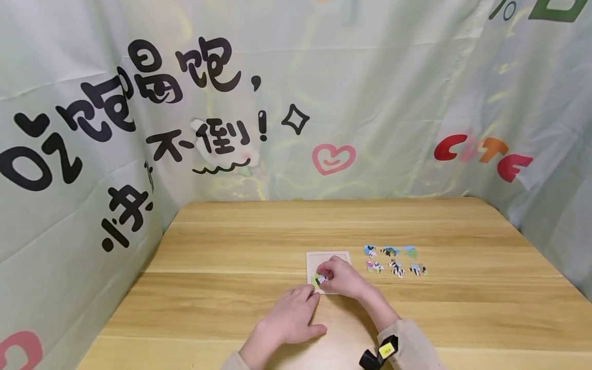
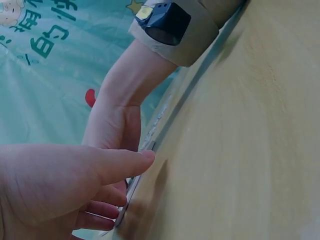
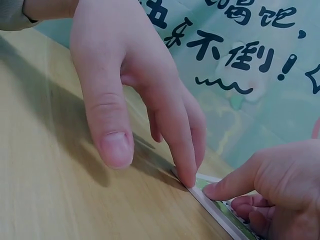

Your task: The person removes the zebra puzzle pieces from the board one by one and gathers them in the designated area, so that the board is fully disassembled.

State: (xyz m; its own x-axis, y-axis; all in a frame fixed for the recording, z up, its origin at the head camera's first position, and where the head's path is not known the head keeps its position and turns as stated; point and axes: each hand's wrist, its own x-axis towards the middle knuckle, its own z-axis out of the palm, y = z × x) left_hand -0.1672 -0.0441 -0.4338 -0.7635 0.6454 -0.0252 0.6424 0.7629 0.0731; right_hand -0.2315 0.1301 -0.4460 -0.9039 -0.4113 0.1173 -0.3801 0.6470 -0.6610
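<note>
A square puzzle board [image 1: 319, 260] with a pale raised rim lies flat on the table. In its near left corner is a green jigsaw piece [image 1: 315, 282] with a black-and-white figure, partly hidden by fingers. My right hand [image 1: 346, 278] reaches over the board, thumb and curled fingers pinching that piece. In the right wrist view the thumb lies right on the piece's green part [image 3: 224, 206]. My left hand [image 1: 292, 314] is at the board's near left corner, fingers extended and fingertips touching the rim, thumb spread out to the side over the table.
Right of the board lie several loose jigsaw pieces in two rows, among them a striped piece [image 1: 396, 267] and a green-blue piece [image 1: 410, 252]. A printed cloth [image 1: 393, 103] hangs behind the wooden table [image 1: 222, 298]. A black camera [image 1: 379, 354] is strapped to the right wrist.
</note>
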